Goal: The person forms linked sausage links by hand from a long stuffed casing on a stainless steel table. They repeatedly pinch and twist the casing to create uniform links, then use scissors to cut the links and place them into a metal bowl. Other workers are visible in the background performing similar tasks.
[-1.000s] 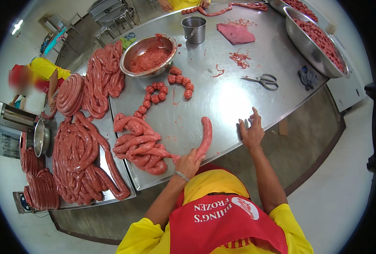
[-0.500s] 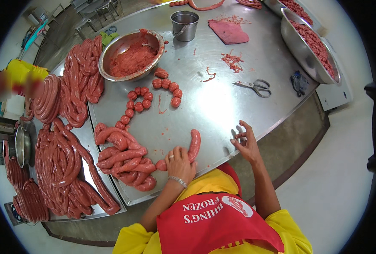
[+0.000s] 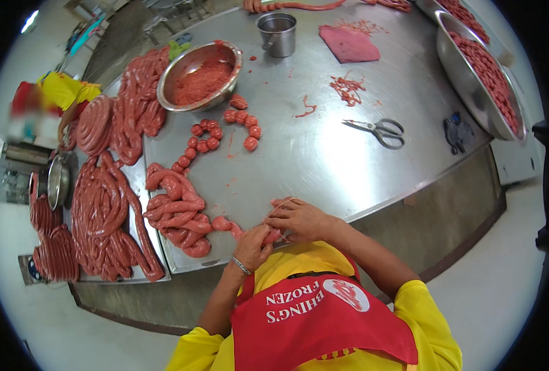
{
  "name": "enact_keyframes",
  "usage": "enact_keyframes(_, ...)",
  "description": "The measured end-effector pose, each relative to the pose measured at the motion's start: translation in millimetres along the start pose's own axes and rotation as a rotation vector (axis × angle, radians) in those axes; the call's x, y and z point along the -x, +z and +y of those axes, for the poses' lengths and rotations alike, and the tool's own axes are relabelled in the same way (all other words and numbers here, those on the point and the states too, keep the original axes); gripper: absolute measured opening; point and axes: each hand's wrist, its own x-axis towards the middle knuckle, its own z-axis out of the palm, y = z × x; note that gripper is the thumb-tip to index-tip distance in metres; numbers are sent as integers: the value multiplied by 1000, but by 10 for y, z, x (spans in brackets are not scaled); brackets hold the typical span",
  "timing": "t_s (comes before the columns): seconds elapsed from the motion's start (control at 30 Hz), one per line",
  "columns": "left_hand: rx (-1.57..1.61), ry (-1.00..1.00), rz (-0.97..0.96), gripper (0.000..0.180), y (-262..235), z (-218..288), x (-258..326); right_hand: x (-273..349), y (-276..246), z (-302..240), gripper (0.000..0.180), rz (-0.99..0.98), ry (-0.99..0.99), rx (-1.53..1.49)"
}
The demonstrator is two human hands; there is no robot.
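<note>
Both my hands are together at the near edge of the steel table [image 3: 373, 179], closed around the free end of a reddish sausage [image 3: 226, 226]. My left hand [image 3: 253, 248] grips it close to the edge. My right hand [image 3: 302, 220] holds the end just beside it, with a thin pale string [image 3: 263, 217] looped about the fingers. Most of that end is hidden under the hands. The sausage runs left to a heap of filled casing [image 3: 176, 210]. From the heap a chain of small round links [image 3: 203, 145] curls away; a shorter chain [image 3: 250, 131] lies apart from it.
Scissors [image 3: 379, 131], string scraps [image 3: 347, 89], a pink cloth [image 3: 350, 46], a small metal pail [image 3: 278, 40] and a meat-smeared bowl [image 3: 214, 101] lie beyond. Large meat bowls [image 3: 466, 77] stand right. Coiled casing [image 3: 104, 216] covers the left table; another person [image 3: 70, 93] stands there.
My right hand has come down from the right, where it was raised, onto the sausage end beside my left hand. The end that stuck up is now covered. The view has shifted slightly.
</note>
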Motion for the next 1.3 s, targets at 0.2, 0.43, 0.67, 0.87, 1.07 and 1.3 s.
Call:
enact_keyframes(0.2,-40,8,259,35,222,-106,285,-13,10,18,22,-65,-96,107)
enact_keyframes(0.43,-34,-20,358,36,298,-60,320,-18,-242,-132,22,-330,-43,356)
enact_keyframes(0.67,20,-1,407,35,344,-125,251,19,-343,-147,20,-404,53,409)
enact_keyframes(0.87,67,37,368,33,321,-216,162,10,-386,-193,24,-519,275,307)
enact_keyframes(1.07,85,18,311,35,284,-197,97,130,-401,-124,18,-461,332,150)
enact_keyframes(1.3,72,1,237,33,244,-135,-5,254,-482,57,31,-533,457,-256)
